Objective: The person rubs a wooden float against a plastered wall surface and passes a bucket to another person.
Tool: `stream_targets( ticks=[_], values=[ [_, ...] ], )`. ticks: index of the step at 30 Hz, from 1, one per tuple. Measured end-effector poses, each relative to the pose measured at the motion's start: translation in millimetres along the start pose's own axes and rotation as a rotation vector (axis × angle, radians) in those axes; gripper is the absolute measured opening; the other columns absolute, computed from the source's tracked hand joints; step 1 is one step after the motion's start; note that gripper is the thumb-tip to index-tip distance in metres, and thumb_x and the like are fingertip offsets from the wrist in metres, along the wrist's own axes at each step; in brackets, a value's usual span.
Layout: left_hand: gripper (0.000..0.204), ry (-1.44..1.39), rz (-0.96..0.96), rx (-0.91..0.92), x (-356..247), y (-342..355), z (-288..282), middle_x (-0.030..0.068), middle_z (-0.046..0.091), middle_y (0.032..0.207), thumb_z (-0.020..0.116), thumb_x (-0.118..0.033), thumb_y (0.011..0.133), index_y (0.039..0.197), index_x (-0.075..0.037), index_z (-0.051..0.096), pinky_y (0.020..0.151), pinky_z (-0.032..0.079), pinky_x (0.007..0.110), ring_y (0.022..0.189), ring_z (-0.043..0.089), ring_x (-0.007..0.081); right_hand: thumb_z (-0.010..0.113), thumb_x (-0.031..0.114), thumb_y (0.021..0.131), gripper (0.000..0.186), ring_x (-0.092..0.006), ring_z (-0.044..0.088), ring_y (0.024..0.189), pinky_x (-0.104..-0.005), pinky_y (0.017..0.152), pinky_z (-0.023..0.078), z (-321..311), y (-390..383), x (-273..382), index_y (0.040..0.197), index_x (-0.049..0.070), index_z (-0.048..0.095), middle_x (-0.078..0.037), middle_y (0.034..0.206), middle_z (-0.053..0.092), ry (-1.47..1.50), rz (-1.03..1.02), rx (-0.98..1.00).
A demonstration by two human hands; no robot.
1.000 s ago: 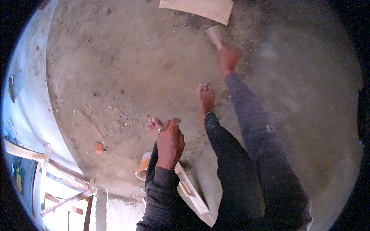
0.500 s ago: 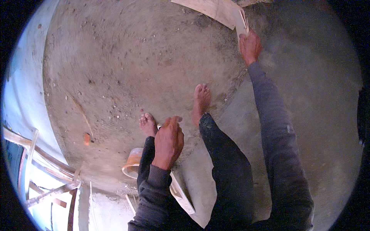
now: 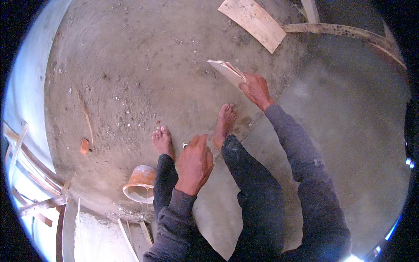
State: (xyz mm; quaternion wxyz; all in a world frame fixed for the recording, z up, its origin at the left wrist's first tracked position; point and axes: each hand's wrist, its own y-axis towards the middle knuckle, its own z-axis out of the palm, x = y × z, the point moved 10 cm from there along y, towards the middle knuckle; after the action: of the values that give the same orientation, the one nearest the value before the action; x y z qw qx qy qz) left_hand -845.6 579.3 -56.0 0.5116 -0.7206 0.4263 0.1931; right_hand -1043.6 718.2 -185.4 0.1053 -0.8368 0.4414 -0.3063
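Note:
My right hand (image 3: 255, 91) is closed around a thin, pale piece of layered wood (image 3: 228, 71), held above the dirt floor ahead of my right foot. Its layers show at the edge, and it points to the far left. My left hand (image 3: 194, 163) is in front of me between my two bare feet, with its fingers curled. A small shiny white bit (image 3: 185, 145) shows at its left side; what it belongs to is hidden. Farther off, a flat plywood board (image 3: 253, 24) lies on the ground.
An orange bucket (image 3: 142, 177) lies tipped beside my left leg. A brick piece (image 3: 84, 146) and a thin stick (image 3: 86, 114) lie on the left. Wooden poles (image 3: 43, 205) stand at the lower left; a long pole (image 3: 336, 29) lies at the far right.
My right hand has drawn the layered wood piece nearer and to the left, away from the plywood board. My left hand remains curled in nearly the same place. The view has shifted slightly.

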Motion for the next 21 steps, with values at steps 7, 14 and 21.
stream_targets(
  ticks=[7, 14, 21],
  values=[
    [0.025, -0.03, -0.056, -0.032, 2, 2, -3, 0.0207, 0.056, 0.088, 0.052, -0.003, 0.076, 0.1, -0.001, 0.052, 0.065, 0.046, 0.047, 0.076, 0.057, 0.0407, 0.064, 0.02, 0.069, 0.028, -0.0305, 0.062, 0.065, -0.04, 0.063, 0.047, -116, 23, -61, 0.082, -0.005, 0.062, -0.023, 0.069, 0.061, 0.035, 0.393, -0.395],
    [0.024, -0.046, -0.061, -0.025, -6, 13, -4, 0.0223, 0.057, 0.088, 0.051, -0.002, 0.078, 0.102, 0.0, 0.052, 0.069, 0.047, 0.044, 0.08, 0.057, 0.0405, 0.057, 0.026, 0.076, 0.029, -0.0428, 0.06, 0.075, -0.0496, 0.067, 0.047, -179, 100, -121, 0.088, 0.0, 0.063, -0.026, 0.078, 0.061, -0.428, 0.301, -0.512],
    [0.023, -0.034, -0.1, 0.007, -16, 22, -12, 0.0216, 0.058, 0.091, 0.051, -0.003, 0.079, 0.102, 0.0, 0.053, 0.071, 0.047, 0.043, 0.08, 0.058, 0.0393, 0.061, 0.03, 0.078, 0.035, -0.0382, 0.06, 0.087, -0.0511, 0.07, 0.05, -154, 155, -173, 0.103, 0.006, 0.059, -0.02, 0.095, 0.062, -0.685, 0.104, -0.357]
  ],
)
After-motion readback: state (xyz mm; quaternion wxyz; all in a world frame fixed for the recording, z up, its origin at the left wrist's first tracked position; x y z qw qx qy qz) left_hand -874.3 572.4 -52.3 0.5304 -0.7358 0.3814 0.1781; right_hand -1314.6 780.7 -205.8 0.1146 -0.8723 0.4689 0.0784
